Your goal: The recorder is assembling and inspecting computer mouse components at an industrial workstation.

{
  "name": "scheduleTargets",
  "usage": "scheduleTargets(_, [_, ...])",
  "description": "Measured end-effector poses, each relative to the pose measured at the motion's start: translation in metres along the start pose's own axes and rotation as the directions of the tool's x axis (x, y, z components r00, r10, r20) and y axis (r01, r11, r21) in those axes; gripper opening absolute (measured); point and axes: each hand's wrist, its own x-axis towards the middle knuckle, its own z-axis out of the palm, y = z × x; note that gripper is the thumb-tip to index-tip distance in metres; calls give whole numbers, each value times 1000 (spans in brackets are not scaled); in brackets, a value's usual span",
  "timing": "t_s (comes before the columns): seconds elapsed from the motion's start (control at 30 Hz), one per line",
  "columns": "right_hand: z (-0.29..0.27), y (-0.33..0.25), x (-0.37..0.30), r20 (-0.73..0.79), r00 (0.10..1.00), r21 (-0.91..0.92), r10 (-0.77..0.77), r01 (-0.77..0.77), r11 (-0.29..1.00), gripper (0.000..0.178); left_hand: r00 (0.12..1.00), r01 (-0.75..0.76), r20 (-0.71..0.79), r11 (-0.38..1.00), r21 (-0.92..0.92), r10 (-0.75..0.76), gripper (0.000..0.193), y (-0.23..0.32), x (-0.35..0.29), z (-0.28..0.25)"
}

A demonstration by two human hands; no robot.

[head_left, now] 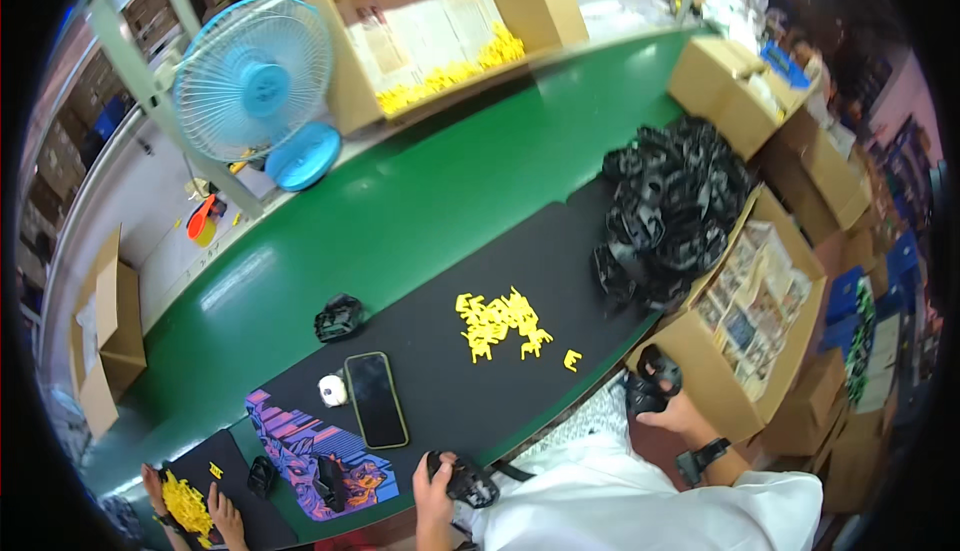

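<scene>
My left hand (432,503) is closed on a black plastic housing (472,483) at the near edge of the bench. Farther right, my right hand (684,417), with a dark watch on its wrist, grips another black plastic housing (658,369) beside the open cardboard box (735,391). A loose pile of small yellow plastic pieces (490,321) lies on the black mat (440,381) between my hands and the far side. One single yellow piece (572,360) lies apart to the right.
A big heap of black housings (670,211) covers the mat's right end. A phone (377,401), a white roll (332,391) and a patterned mat (300,451) lie left. Beyond stand a blue fan (262,89) and a carton (430,31). A co-worker's hands (225,516) flank yellow pieces.
</scene>
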Motion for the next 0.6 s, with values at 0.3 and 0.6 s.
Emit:
scheduleTargets(0.3, [-14,1,11,113,993,480,-39,-20,877,93,946,-217,301,927,305,122,16,33,30,70])
scheduleTargets(0.6, [-16,-105,120,157,908,267,-388,339,902,83,819,-516,453,797,314,352,23,129,38,94])
